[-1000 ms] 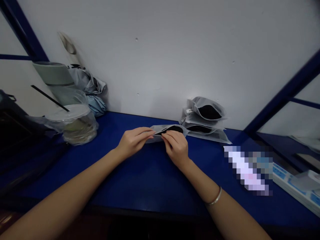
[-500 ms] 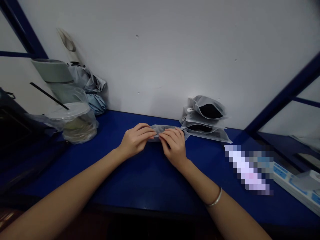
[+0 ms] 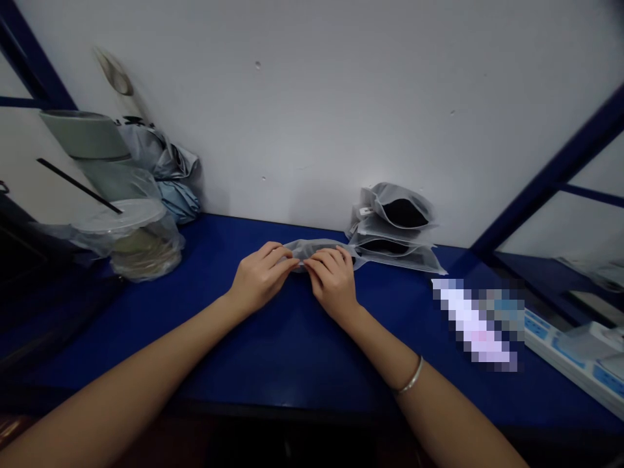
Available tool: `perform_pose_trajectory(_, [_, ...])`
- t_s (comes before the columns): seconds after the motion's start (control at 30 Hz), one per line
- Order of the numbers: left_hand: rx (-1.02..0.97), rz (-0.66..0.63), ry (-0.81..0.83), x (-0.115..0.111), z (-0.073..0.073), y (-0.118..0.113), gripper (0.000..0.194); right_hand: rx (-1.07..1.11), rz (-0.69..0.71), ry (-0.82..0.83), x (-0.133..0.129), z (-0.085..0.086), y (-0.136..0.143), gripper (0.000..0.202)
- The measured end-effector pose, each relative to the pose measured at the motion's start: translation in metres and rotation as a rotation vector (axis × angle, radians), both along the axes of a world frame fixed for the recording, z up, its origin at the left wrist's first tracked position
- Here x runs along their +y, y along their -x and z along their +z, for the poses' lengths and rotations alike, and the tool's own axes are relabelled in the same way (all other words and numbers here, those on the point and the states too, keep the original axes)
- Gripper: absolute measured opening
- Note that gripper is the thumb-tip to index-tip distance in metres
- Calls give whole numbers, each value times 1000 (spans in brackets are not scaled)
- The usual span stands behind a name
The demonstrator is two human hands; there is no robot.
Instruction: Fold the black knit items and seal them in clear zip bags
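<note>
A frosted clear plastic bag (image 3: 312, 246) lies at the middle of the blue table, with something dark showing inside its right end. My left hand (image 3: 263, 273) pinches the bag's near edge at the left. Close beside it, my right hand (image 3: 334, 279) pinches the same edge, fingertips almost meeting the left ones. The fingers cover much of the near edge. Just right of the bag, against the wall, is a stack of similar frosted bags (image 3: 402, 257) with black contents. A silver bracelet (image 3: 412, 378) circles my right wrist.
On the left stand a lidded cup in a plastic bag (image 3: 146, 250) with a black straw, a green cylinder (image 3: 90, 136) and a folded umbrella (image 3: 178, 198). A blurred bright object (image 3: 470, 325) and a white-blue power strip (image 3: 570, 354) lie right. A pale wall (image 3: 312, 117) rises behind.
The view has shifted slightly, so surroundings sit a little further left. Both hands stay on the bag's near edge, and more of its upper side now shows above the fingers.
</note>
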State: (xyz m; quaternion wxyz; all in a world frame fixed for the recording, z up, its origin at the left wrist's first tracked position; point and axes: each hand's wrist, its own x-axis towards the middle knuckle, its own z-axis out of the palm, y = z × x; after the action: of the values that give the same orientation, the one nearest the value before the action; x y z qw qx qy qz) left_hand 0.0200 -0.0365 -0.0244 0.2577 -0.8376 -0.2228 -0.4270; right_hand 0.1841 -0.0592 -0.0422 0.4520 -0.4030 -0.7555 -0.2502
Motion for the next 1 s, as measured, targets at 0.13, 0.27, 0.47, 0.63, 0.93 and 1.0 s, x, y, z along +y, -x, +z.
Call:
perform_pose_trajectory(0.13, [-4,-20,14,0,0,0,8,2,2,-20,0,0,-1,14])
perform_pose_trajectory(0.27, [-30,-58,38,-1,-2,-2,6,8,29,-31,0,0,0,15])
perform_pose_trajectory(0.47, [-14,-73,53,-1,-2,-3,7,-26,49,-25,-1,1,1,16])
perform_pose_trajectory(0.63, [32,-22,26,0,-2,-2,17,-58,43,-15,-2,1,2,17])
perform_pose_trajectory(0.93, [-71,10,44,7,0,4,8,-2,2,-30,1,3,-4,13])
perform_pose_trajectory(1.0, [-124,-12,29,10,-2,7,6,34,1,-23,3,2,-6,13])
